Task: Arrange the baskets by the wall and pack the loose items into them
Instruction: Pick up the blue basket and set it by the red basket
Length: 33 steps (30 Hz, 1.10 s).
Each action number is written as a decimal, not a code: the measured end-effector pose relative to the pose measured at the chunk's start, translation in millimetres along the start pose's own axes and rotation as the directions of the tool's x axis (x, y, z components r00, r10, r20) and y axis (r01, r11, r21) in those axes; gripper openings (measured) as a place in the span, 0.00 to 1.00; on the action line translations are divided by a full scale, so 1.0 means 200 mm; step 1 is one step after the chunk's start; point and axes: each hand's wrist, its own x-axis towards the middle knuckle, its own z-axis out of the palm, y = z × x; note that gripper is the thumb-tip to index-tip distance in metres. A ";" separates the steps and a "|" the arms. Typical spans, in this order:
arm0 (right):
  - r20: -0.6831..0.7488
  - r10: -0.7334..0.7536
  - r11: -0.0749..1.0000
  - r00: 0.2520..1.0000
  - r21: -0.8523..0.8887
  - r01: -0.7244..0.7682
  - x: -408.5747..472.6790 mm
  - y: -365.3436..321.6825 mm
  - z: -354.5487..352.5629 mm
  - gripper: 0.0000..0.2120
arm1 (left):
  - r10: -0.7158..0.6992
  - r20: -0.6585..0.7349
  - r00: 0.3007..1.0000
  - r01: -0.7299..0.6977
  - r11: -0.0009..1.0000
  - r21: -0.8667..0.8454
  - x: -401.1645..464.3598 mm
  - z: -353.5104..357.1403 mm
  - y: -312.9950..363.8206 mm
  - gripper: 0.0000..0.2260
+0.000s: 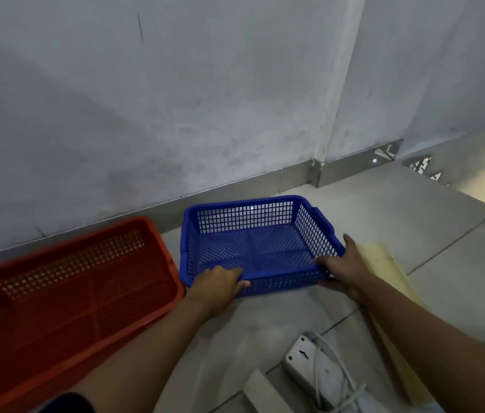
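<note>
A blue perforated plastic basket (253, 231) sits on the tiled floor close to the grey wall, empty. My left hand (217, 286) grips its near rim at the left corner. My right hand (344, 265) grips the near right corner, thumb inside the rim. A larger red basket (65, 281), also empty, lies on the floor to the left, its right side almost touching the blue one. A white power strip with a coiled cord (321, 368) lies on the floor near me, below my right forearm.
A pale yellow flat piece (384, 263) lies on the floor under my right arm. A light strip or board (260, 389) sits at the bottom edge. A metal skirting (235, 186) runs along the wall's foot, with a wall corner at the right.
</note>
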 end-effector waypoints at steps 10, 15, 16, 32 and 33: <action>0.341 -0.017 0.997 0.940 -0.069 0.043 -0.05 -0.06 0.14 0.39 | -0.257 -0.069 0.964 0.240 0.952 -0.192 0.15 0.03 0.07 0.11; 0.341 -0.035 0.984 0.940 -0.152 0.092 -0.05 -0.06 0.08 0.36 | -0.188 -0.038 0.981 0.180 0.972 -0.151 0.14 0.04 0.06 0.10; 0.327 -0.044 0.984 0.944 -0.151 0.098 -0.05 -0.07 0.06 0.35 | -0.173 -0.032 0.984 0.167 0.976 -0.139 0.14 0.04 0.07 0.10; 0.006 -0.576 0.683 0.818 -0.545 0.485 -0.48 -0.53 -0.67 0.25 | 0.200 -0.451 0.870 -0.348 0.897 -0.274 0.15 -0.60 1.18 0.20; -0.033 -0.615 0.665 0.788 -0.560 0.495 -0.50 -0.56 -0.78 0.24 | 0.226 -0.489 0.843 -0.395 0.876 -0.277 0.15 -0.65 1.31 0.18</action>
